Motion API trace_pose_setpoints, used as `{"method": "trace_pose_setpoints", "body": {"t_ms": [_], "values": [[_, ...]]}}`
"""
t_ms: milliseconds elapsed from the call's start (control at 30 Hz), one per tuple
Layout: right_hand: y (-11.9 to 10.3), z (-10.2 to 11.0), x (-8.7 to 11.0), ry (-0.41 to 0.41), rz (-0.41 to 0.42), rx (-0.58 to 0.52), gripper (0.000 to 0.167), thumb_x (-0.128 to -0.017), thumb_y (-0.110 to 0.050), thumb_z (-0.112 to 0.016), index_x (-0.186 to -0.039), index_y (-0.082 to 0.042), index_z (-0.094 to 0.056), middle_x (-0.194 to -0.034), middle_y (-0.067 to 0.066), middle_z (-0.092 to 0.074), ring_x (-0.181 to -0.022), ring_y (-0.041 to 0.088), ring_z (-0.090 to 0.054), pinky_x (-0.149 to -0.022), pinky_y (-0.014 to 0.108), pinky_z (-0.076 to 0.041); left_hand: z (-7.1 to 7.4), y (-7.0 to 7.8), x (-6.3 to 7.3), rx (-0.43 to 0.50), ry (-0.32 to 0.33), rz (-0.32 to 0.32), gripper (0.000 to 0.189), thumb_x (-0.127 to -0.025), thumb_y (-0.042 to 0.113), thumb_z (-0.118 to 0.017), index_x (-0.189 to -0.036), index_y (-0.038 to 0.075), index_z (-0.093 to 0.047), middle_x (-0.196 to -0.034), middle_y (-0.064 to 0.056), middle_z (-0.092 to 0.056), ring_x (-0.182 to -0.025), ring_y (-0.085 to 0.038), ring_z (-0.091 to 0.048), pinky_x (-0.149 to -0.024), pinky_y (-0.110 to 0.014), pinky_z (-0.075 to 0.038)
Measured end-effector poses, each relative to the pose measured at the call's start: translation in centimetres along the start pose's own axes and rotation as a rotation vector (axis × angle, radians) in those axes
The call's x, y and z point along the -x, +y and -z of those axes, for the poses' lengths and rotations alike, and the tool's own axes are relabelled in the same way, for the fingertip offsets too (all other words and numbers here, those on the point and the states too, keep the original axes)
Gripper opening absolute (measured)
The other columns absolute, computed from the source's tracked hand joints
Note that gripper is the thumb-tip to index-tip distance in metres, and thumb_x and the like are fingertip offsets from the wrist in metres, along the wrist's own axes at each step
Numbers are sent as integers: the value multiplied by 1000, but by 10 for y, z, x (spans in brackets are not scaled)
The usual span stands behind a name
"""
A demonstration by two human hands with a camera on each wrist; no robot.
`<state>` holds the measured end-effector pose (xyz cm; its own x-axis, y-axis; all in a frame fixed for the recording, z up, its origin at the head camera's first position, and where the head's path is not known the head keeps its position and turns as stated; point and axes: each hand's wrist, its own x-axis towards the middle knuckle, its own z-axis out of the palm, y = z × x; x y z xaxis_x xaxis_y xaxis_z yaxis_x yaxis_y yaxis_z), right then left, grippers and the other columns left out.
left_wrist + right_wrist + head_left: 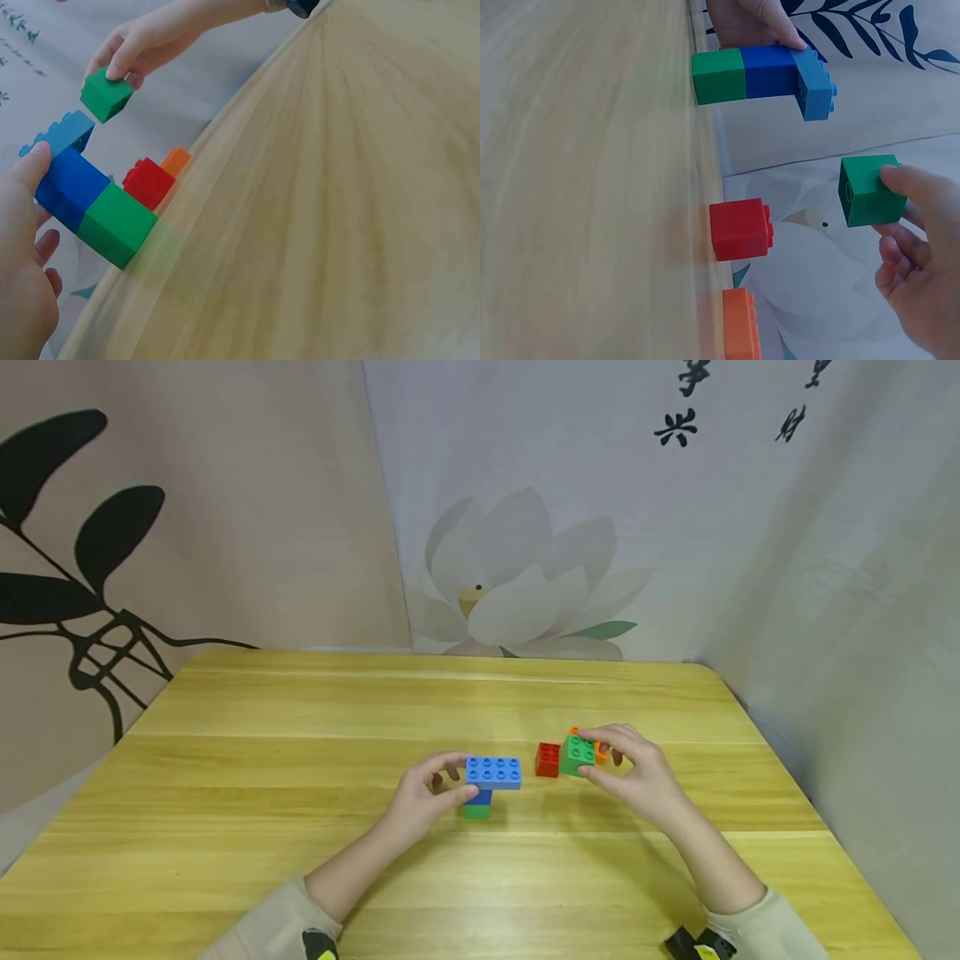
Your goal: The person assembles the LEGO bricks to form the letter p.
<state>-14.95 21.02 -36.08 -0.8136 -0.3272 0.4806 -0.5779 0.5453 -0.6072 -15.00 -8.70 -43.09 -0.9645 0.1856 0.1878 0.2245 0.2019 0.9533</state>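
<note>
My left hand (426, 795) grips the top of a small stack of toy building blocks that stands on the table. A light blue eight-stud block (492, 772) tops it, overhanging to the right. Under it come a dark blue block (73, 187) and, lowest, a green block (118, 224). My right hand (636, 770) pinches another green block (870, 190) between thumb and fingers, raised above the table. Below and left of that block sits a red block (739, 229). An orange block (739, 324) lies beside the red one, partly hidden by the right hand in the head view.
The wooden table (300, 718) runs back to a pale curtain (525, 460) printed with a lotus, dark leaves and characters. More curtain hangs along the right side. A dark strap with a device (701, 943) sits at the right sleeve.
</note>
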Motion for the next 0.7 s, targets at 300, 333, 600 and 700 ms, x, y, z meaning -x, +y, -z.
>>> {"method": "trace_pose_setpoints", "body": {"t_ms": [300, 333, 600, 700], "values": [[-28, 4, -4, 18, 85, -19, 43, -72, 8, -78, -112, 3, -66, -103, 10, -65, -80, 11, -45, -63, 23, -38, 2, -5, 0, 3, -12, -44, 36, -82, 18, -77, -116, 13, -68, -97, -7, -61, -88, -25, -48, -72, -30, -37], [-29, 4, -4, 19, 92, -22, 43, -72, 8, -78, -112, 3, -66, -103, 10, -65, -81, 11, -45, -64, 22, -38, 2, -4, 0, 4, -12, -44, 36, -82, 18, -77, -116, 13, -68, -97, -7, -61, -88, -25, -48, -72, -30, -37], [-17, -6, -6, 29, 123, -49, 46, -69, 8, -80, -113, -2, -67, -105, 7, -65, -83, 12, -47, -65, 22, -39, 1, -2, 1, 24, -12, -29, 36, -81, 16, -78, -116, 12, -68, -96, -5, -60, -87, -27, -48, -72, -31, -36], [-10, -10, -8, 31, 132, -59, 48, -70, 5, -82, -114, -6, -67, -108, 5, -65, -86, 13, -50, -66, 23, -41, 1, 0, 1, 28, -11, -12, 37, -81, 15, -78, -116, 12, -68, -96, -5, -59, -86, -26, -47, -71, -30, -36]]}}
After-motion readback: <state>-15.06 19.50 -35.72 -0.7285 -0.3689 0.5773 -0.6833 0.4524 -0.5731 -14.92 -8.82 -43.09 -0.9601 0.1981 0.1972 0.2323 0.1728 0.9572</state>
